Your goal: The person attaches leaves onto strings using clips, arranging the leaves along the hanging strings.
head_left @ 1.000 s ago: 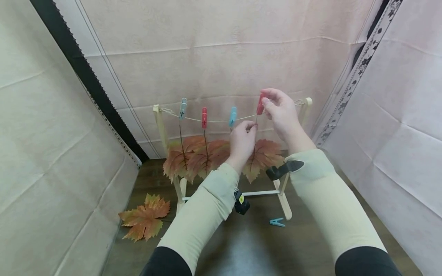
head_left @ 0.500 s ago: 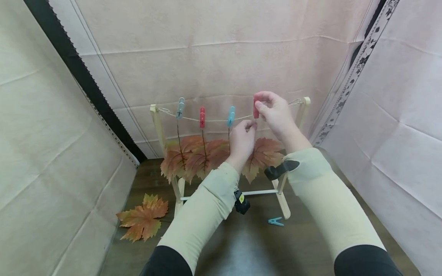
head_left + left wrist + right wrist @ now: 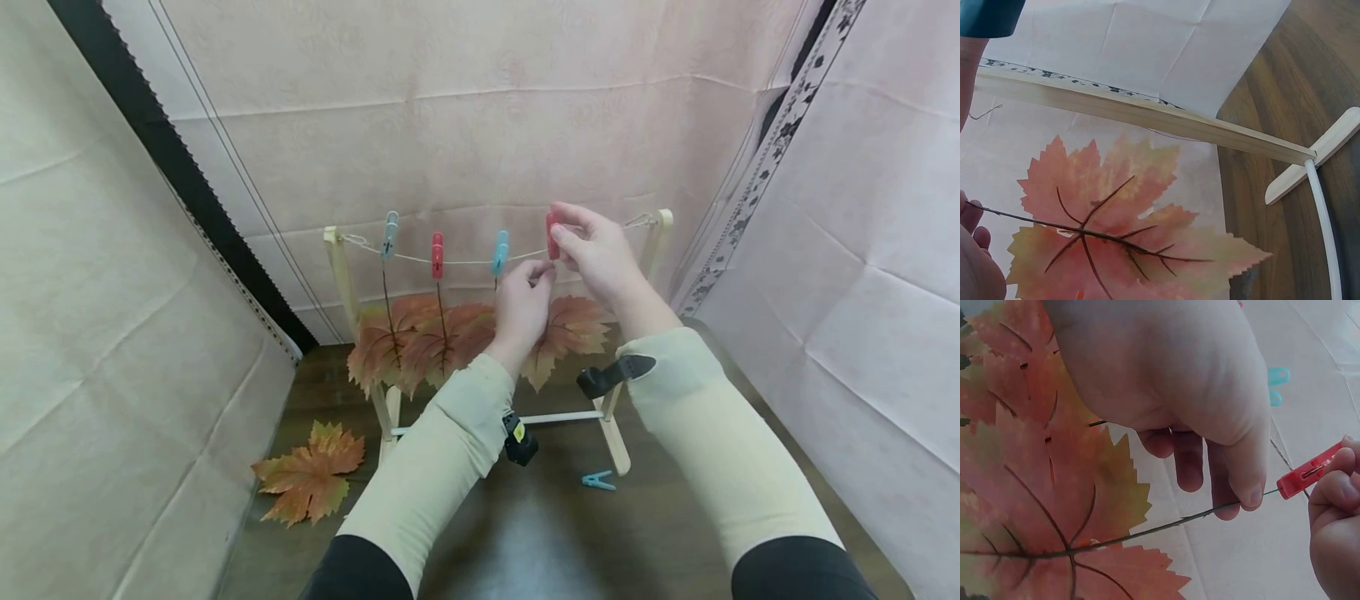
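Note:
My left hand (image 3: 522, 307) pinches the thin stem of an orange artificial maple leaf (image 3: 1116, 231) between thumb and forefinger. Beside it, my right hand (image 3: 600, 254) grips a red clothespin (image 3: 1300, 479) at the string (image 3: 468, 262); the stem's tip meets the clothespin's lower end in the right wrist view. Farther left along the string, a pale blue clothespin (image 3: 390, 235), another red clothespin (image 3: 437, 256) and a blue clothespin (image 3: 500, 252) are clipped, with stemmed leaves (image 3: 397, 337) hanging below. My left hand and forearm partly cover the leaves.
The string spans a wooden frame (image 3: 341, 271) with a white crossbar (image 3: 562, 417). A loose maple leaf (image 3: 311, 473) lies on the dark wooden table (image 3: 540, 542) at left. A blue clothespin (image 3: 598, 481) lies near the frame's right foot. Pale cloth walls (image 3: 465, 150) surround the table.
My right hand has moved slightly left and down with the red clothespin, bringing it upright and closer to my left hand. The left hand keeps its pinch on the stem.

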`<state>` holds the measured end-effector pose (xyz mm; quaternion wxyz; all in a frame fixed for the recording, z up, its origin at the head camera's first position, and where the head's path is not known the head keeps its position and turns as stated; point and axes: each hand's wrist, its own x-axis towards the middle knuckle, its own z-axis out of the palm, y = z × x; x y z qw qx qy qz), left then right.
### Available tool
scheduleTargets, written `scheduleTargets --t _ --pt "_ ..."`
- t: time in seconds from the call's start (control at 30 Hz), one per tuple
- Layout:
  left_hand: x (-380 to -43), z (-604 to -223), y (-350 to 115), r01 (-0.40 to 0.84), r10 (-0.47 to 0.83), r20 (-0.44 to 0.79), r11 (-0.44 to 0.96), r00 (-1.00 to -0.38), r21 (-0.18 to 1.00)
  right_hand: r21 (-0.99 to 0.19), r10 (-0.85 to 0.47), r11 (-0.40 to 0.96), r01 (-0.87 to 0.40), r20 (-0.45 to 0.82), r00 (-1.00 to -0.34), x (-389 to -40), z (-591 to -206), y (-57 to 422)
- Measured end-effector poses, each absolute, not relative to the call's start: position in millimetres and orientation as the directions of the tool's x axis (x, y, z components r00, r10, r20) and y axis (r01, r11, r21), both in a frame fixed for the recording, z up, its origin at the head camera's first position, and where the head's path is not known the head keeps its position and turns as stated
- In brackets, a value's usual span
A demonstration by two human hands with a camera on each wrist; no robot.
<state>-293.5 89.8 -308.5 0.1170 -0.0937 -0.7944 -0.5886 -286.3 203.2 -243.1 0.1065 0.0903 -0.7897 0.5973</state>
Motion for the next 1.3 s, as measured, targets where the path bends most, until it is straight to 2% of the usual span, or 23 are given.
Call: scheduleTargets --t 0.17,0.57,0.8,1.13,1.3 --pt "-288.6 -313.8 85.1 0.29 0.019 0.295 0.269 -0.955 0.919 -0.937 -0.02 0.207 -0.281 0.283 -0.959 -284.6 -248.2 202.3" --pt "-273.0 -338.9 74.2 0.334 0.029 0.338 0.258 -0.941 0.907 -0.924 0.098 0.172 -0.34 0.36 -0.928 -266.4 -264.8 205.0" --pt "-263.2 -347.1 67.9 0.307 0.055 0.304 0.283 -0.951 0.909 -0.905 0.153 0.212 -0.368 0.402 -0.903 -255.9 -290.1 208.0" --pt "-252.5 -366.1 63.3 0.328 0.104 0.312 0.271 -0.944 0.905 -0.937 0.197 0.152 -0.314 0.34 -0.919 -243.0 -326.1 209.3" --pt "-248.8 -378.9 58.5 0.345 0.124 0.323 0.277 -0.938 0.897 -0.957 0.209 0.054 -0.283 0.288 -0.934 -239.0 -346.6 206.0"
